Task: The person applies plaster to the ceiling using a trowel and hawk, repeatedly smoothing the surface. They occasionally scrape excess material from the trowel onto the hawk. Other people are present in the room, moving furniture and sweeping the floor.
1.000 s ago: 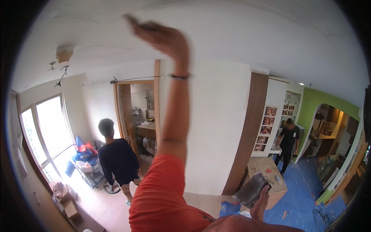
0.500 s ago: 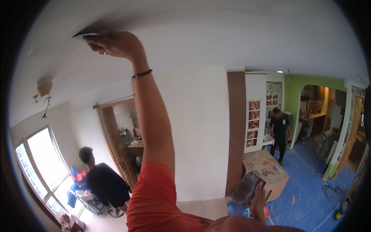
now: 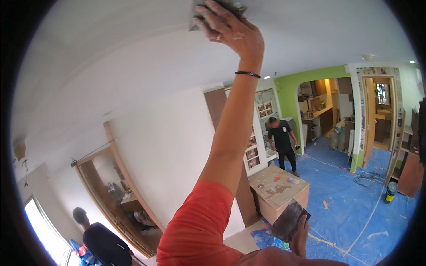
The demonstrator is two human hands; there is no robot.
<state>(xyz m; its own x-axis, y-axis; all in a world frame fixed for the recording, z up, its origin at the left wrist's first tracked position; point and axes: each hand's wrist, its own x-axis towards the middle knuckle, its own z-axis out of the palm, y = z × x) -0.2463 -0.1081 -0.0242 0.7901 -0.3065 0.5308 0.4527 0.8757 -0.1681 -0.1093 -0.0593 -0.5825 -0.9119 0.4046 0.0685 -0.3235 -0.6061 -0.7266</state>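
Note:
My left arm is raised in a red sleeve, with a dark band at the wrist. High up, my left hand (image 3: 235, 36) grips a thin grey putty scraper (image 3: 194, 23), its fingers spread across the underside. The scraper lies against or very near the white ceiling (image 3: 133, 40); exact contact is hidden. Low at the right, my right hand (image 3: 301, 237) is closed on the edge of a dark, smeared, square putty plate (image 3: 286, 221). That plate is tilted, and part of the hand's grip is out of sight behind it.
A wooden box (image 3: 284, 188) with bits on top stands beyond my right hand. One person in black (image 3: 282, 137) stands behind it; another person (image 3: 104, 244) is at lower left. Blue sheeting (image 3: 330, 190) covers the floor, with cables (image 3: 370, 179) and a bucket (image 3: 391, 193) on it.
My left hand and the scraper have shifted right across the view along the ceiling. The view has turned right, showing more of the doorway and blue floor. My right hand still holds the plate.

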